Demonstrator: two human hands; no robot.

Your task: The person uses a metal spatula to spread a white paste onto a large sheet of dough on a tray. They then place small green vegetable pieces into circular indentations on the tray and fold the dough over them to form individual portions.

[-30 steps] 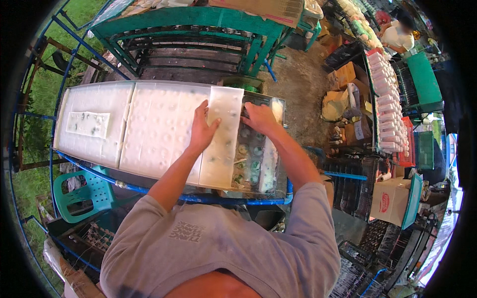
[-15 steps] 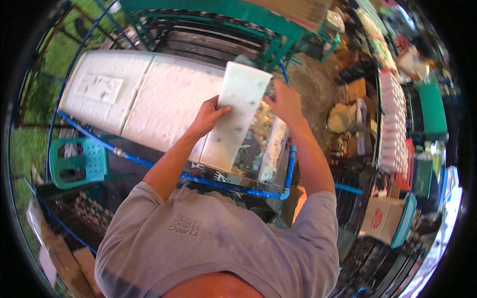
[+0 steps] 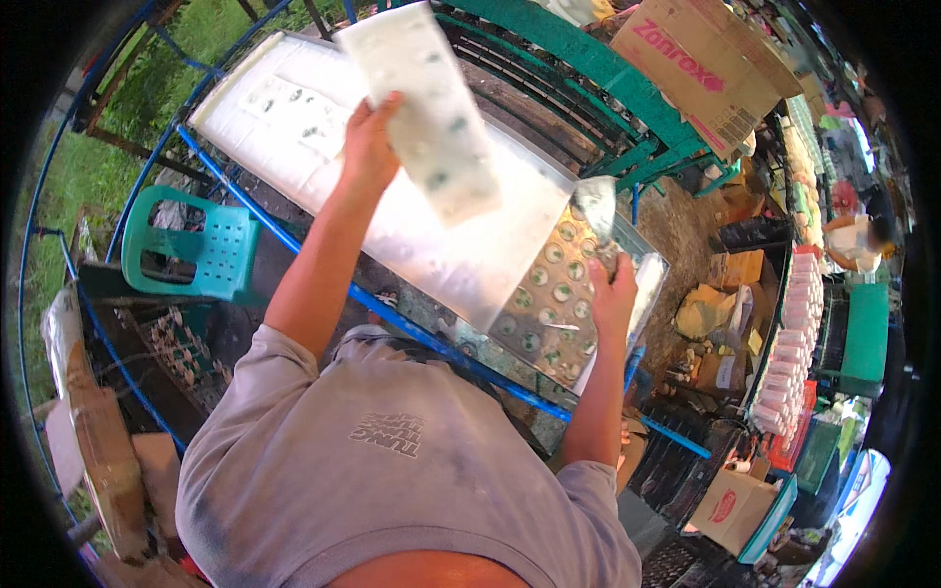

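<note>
My left hand [image 3: 371,147] grips a long white foam-like panel [image 3: 431,108] by its edge and holds it up, slightly blurred, above the bench. Dark roundish spots dot its face. Under it, larger white sheets [image 3: 441,250] cover most of the blue-framed bench. At the bench's right end lies a brownish board with rows of round cups or holes [image 3: 564,284]. My right hand [image 3: 615,294] hovers over or touches that board's right side, thumb and fingers apart, with nothing visible in it. A pale, shiny crumpled piece [image 3: 595,204] is at the board's far corner.
Blue pipe [image 3: 421,333] edges the bench on my side. A teal plastic chair [image 3: 191,240] stands at left. Beyond the bench are a green slatted bench [image 3: 549,59] and a cardboard box [image 3: 701,69]. Stacked pale packs [image 3: 787,343] and other boxes fill the right side.
The panel, which was between both hands, has swung up and left in my left hand. My right hand has come away from it and moved down toward the cupped board. The view has turned.
</note>
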